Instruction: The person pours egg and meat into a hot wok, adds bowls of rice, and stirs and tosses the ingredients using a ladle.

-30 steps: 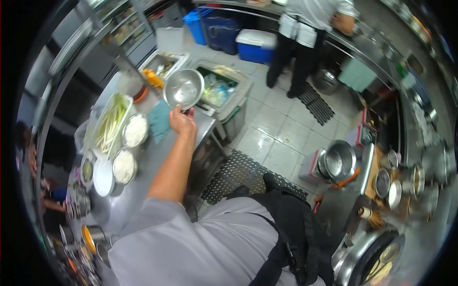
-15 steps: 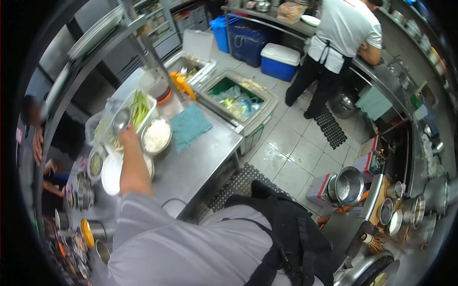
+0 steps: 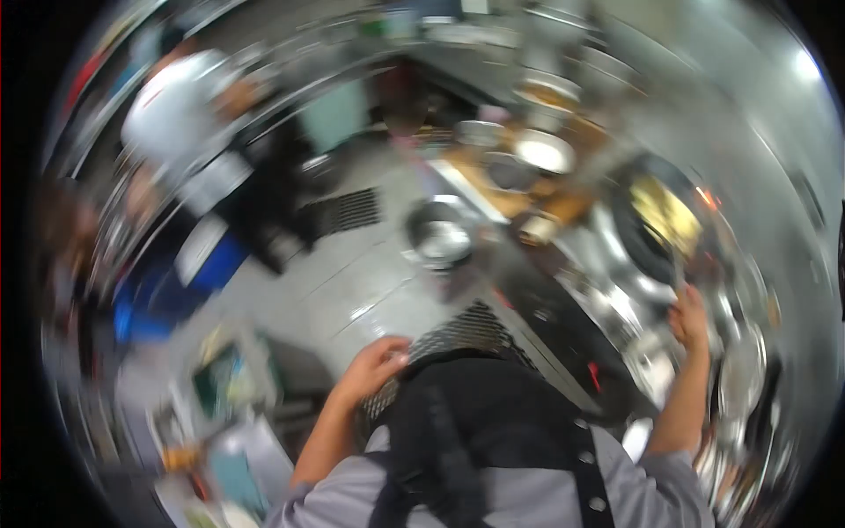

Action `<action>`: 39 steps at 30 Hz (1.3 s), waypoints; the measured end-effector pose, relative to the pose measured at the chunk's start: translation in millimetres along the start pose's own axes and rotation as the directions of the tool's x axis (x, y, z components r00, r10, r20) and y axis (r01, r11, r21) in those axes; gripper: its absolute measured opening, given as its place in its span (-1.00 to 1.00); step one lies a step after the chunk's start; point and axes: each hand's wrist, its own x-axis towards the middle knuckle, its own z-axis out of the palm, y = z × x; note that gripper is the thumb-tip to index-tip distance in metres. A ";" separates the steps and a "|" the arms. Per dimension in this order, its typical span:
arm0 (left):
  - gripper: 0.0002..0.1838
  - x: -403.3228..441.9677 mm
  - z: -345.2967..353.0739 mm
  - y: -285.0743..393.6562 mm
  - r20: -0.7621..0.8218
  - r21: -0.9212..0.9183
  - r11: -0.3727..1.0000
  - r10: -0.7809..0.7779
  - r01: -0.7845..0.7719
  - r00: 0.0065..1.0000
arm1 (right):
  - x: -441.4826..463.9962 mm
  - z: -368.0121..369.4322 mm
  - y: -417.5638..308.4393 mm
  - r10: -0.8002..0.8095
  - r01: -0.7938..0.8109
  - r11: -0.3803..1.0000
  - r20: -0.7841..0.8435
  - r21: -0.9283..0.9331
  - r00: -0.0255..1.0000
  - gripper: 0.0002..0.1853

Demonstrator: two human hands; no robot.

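Note:
My left hand [image 3: 374, 365] hangs in front of the apron at the left, its fingers loosely bent and apart, holding nothing. At the right, my right hand [image 3: 690, 317] is closed around the thin metal handle of what looks like a ladle [image 3: 679, 266]. The handle runs up into a dark wok [image 3: 635, 231], where its far end is blurred. Yellow food [image 3: 662, 209] lies in the wok, and an orange glow shows at the far rim. Motion blur hides finer detail.
Bowls and pots stand beyond the stove, including a white bowl [image 3: 543, 152]. A metal basin [image 3: 438, 234] stands ahead. A person in a white shirt [image 3: 180, 110] works at the far left counter. An open bin [image 3: 231, 374] and a teal cloth [image 3: 236, 482] are at lower left.
My view has swung from the prep table to the stove. The hand with the ladle was over the food containers; now my right hand holds the handle at the wok. My left hand shows empty.

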 end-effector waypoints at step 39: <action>-0.58 419.4 409.8 196.4 0.560 0.054 0.328 0.772 -0.943 0.300 | -194.7 66.8 -119.8 0.147 -0.339 0.718 -0.344 -0.608 0.927 -0.34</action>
